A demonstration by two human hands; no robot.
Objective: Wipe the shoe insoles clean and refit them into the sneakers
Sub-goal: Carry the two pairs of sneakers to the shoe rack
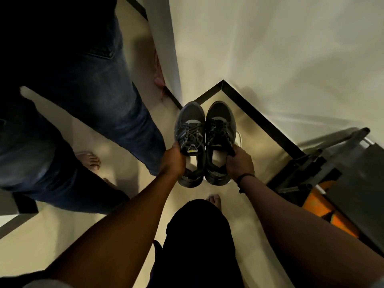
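The left sneaker [190, 140] is gripped by the left hand [173, 161], the right sneaker [220, 142] by the right hand [239, 163]; both are held side by side, touching, above the floor [128, 167] near the wall corner [222, 81].

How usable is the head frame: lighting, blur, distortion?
Head view: dim, warm light; sneakers fairly sharp, held by the left hand and right hand; jeans and forearms underexposed; edges smeared; wide-angle bends the black skirting.

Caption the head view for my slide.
Left hand and right hand each hold a dark sneaker side by side above the floor.
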